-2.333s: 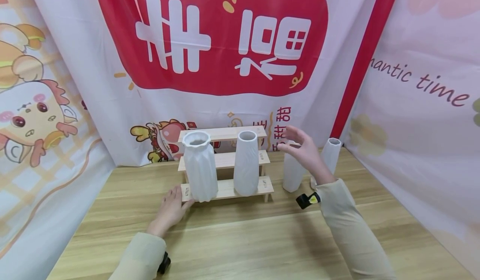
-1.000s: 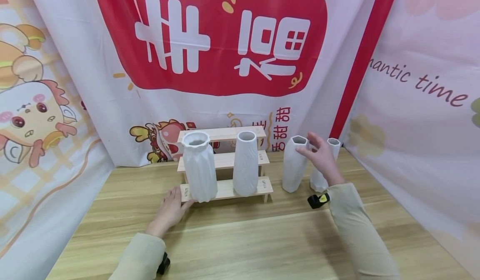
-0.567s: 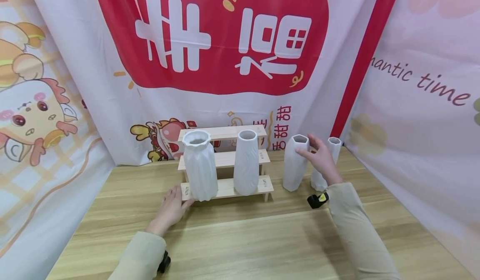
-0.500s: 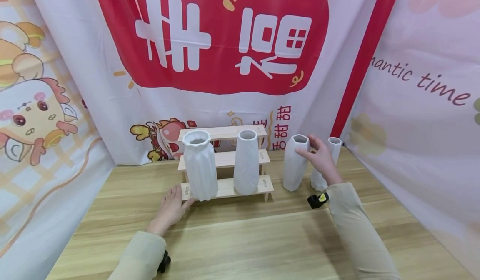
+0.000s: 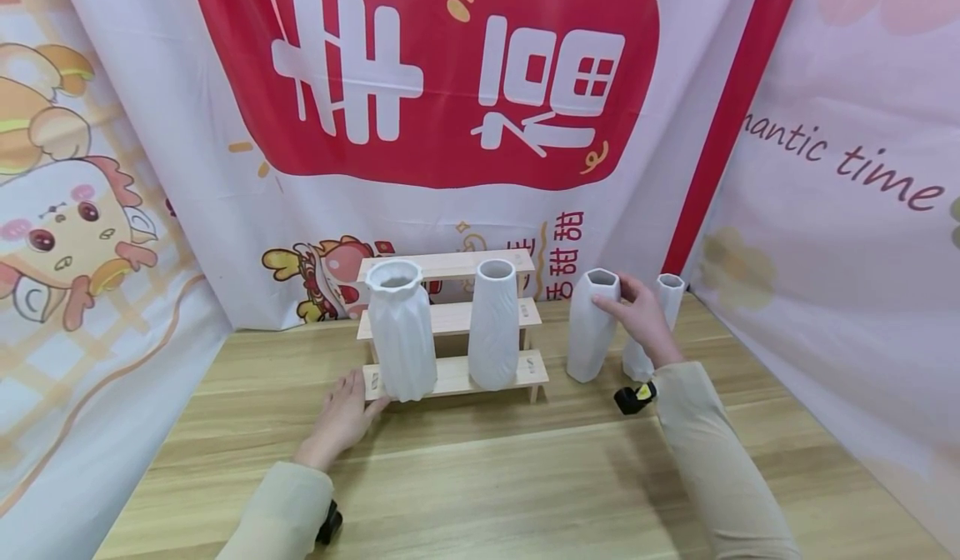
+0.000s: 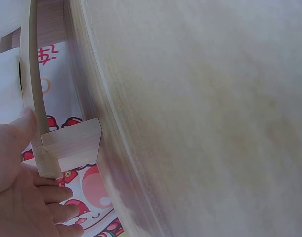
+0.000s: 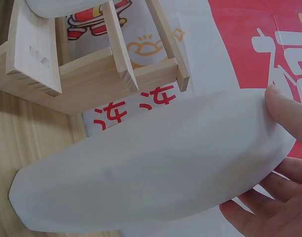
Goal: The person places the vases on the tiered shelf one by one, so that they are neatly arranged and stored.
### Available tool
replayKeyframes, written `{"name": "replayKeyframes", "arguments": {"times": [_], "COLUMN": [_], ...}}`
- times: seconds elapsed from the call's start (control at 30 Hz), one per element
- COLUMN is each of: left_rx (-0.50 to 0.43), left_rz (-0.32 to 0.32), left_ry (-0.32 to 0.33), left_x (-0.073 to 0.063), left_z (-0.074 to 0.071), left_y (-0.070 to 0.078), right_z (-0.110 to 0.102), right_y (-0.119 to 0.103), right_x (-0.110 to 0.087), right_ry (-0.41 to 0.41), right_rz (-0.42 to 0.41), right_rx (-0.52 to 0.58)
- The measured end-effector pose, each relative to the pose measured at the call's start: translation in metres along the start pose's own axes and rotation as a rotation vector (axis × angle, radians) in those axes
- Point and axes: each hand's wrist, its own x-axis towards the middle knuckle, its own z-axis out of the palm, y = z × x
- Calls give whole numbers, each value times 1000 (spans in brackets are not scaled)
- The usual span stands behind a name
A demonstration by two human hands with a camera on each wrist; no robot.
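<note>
My left hand point(image 5: 341, 417) holds the left end of the lowest step of a three-tier wooden stand point(image 5: 453, 387), thumb along the front edge. The left wrist view shows the fingers point(image 6: 57, 213) round the corner of that step. Two white vases share the step: a wide one with a ruffled rim point(image 5: 403, 339) and a smoother tapered one point(image 5: 493, 331). To the right of the stand, a white faceted vase point(image 5: 588, 331) is upright on the table. My right hand point(image 5: 643, 314) grips it near the rim, thumb point(image 7: 286, 111) on one side and fingers on the other.
A slim white vase point(image 5: 670, 295) stands just right of the gripped one, partly hidden by my right hand. The wood-grain table point(image 5: 480, 477) meets printed cloths point(image 5: 465, 152) at the back and both sides.
My right hand has come down and to the right, from in front of the faceted vase's top to a grip near its rim. The left hand and the vases stay put.
</note>
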Motion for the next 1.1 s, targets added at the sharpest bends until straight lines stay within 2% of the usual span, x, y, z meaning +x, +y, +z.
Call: {"name": "replayKeyframes", "arguments": {"times": [0.87,1.1], "left_rx": [-2,0], "left_rz": [20,18], "left_ry": [24,20], "left_x": [1,1], "left_z": [0,1], "left_y": [-1,-1], "right_z": [-4,-5], "right_y": [-8,-9], "right_x": [2,3], "right_ry": [-14,-17], "right_rz": [34,74], "right_rx": [-40,-52]}}
